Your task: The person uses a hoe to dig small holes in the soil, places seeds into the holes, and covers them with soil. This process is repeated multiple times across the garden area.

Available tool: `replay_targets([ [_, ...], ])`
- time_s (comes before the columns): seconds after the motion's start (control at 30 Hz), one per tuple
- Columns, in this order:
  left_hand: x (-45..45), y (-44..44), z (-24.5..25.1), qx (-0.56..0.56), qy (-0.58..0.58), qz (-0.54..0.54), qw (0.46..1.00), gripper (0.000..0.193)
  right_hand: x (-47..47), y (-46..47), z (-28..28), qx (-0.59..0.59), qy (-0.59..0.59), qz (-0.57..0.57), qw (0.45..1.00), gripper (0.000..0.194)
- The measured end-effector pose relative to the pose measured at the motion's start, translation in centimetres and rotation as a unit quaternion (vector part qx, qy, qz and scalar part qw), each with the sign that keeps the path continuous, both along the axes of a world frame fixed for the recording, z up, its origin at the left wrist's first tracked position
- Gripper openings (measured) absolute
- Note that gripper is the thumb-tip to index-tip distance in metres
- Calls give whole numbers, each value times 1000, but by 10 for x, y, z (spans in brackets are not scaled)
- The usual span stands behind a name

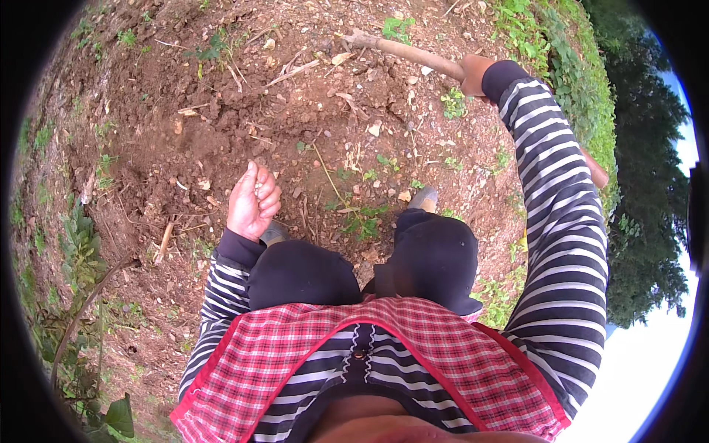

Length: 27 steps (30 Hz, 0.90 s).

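My left hand [255,202] is curled, palm turned up, above the loose soil in front of my left knee. Small pale grains, seeds by their look, show between its thumb and fingers [258,188]. Out to the right, my right hand [477,75] grips a long wooden handle [412,54]. One rough, uneven end of the handle lies over the soil at the top; whether a blade is fixed there I cannot tell. Its other end shows beyond my striped right sleeve [554,160]. Beneath the hands, the brown soil [221,133] is broken up and crumbly.
My shoes [425,199] stand on the ground below my dark-trousered knees [435,255]. A small green weed [363,219] grows between them. Dry stalks [293,72] and stones litter the soil. Leafy plants [83,238] rise at left; grass [579,83] and trees [642,138] border the right.
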<state>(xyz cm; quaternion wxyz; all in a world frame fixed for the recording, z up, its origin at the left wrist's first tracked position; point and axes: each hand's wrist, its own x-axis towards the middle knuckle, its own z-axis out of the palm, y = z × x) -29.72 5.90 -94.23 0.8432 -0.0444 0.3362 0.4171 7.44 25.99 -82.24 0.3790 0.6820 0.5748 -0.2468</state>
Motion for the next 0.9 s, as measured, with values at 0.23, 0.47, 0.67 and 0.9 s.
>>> replay_targets([
  [0.23, 31, -6, 11, 10, -10, 43, 999, 31, 64, -185, -71, 201, 247, -157, 935, 32],
  [0.47, 80, -2, 21, 9, 21, 105, 994, 23, 144, -220, -80, 334, 319, -150, 874, 30],
  [0.67, 134, 19, 31, 23, 94, 69, 993, 26, 135, -81, 5, 491, 586, -141, 629, 16],
  [0.9, 149, 27, 71, 99, 124, 53, 986, 30, 129, -108, -78, 261, 246, -83, 930, 30],
])
